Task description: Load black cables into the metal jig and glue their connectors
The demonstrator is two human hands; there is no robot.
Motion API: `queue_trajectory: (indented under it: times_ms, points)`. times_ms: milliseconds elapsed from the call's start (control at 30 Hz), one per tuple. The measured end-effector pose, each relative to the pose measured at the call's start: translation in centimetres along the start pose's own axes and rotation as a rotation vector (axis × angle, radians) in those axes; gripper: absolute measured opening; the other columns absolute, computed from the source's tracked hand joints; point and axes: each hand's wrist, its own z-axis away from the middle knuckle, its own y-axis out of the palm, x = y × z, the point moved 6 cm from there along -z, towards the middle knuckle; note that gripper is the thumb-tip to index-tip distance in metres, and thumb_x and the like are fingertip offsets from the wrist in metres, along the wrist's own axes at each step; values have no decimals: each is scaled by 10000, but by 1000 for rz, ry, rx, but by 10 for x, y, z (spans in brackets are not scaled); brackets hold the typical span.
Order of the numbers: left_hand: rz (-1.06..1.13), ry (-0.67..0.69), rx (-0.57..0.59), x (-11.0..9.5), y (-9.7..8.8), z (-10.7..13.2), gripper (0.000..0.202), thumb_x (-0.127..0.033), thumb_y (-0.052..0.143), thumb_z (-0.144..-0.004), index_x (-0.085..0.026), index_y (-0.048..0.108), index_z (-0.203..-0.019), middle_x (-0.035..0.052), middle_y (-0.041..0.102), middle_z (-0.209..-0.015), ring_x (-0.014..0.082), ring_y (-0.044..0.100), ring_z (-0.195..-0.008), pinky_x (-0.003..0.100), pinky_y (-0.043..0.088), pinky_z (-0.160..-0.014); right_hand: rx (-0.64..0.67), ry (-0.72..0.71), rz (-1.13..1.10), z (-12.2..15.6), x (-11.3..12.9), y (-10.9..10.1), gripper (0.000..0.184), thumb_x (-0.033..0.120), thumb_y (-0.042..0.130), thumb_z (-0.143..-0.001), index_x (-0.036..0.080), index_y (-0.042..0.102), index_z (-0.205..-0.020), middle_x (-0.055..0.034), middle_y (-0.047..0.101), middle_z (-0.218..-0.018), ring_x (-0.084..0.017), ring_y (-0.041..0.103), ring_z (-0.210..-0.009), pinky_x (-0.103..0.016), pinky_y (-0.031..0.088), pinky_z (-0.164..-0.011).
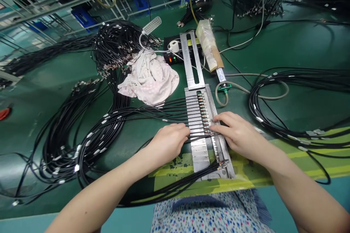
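A slotted metal fixture (200,151) lies in front of me, with a row of black cables (175,106) across it, their metal connectors (202,106) side by side in its slots. My left hand (171,139) is closed, its fingers pinching a black cable at the fixture's left edge. On the other side, my right hand (232,129) has thumb and fingertips at a cable's connector in the row, closed around it as far as I can see. A loose bunch of cable ends (216,167) rests across the fixture's near end.
Left of the fixture are a crumpled cloth (153,76) and coiled cables (90,142). Behind it stand a black power box (171,56) and a small lamp (152,26). A wrapped tool (209,45) and another cable coil (255,105) lie to the right.
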Motion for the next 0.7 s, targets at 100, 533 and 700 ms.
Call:
queue_trajectory:
  times_ms: [100,533,700]
  points:
    - [-29,68,-48,-2,1,2,190,-135,391,-887,-155,554,-792,34,558,-774,165,506,-720,265,404,-655,17,-31,1,0,5,3,412,-26,396,-752,190,621,-1020,-111,555,-1077,-250,465,-1052,-423,424,-853]
    - [-18,223,-259,8,31,15,364,-95,349,-908,-241,568,-1159,34,501,-814,159,406,-753,257,394,-655,101,-25,-48,-6,19,18,440,-49,415,-677,195,636,-970,-71,587,-1066,-257,440,-1080,-412,385,-861]
    - [-29,174,-294,10,37,20,426,-45,359,-877,-244,541,-1207,58,495,-921,171,372,-802,284,394,-696,128,1,31,-9,23,21,404,-34,449,-665,191,658,-927,-75,606,-1025,-278,461,-1065,-420,397,-819]
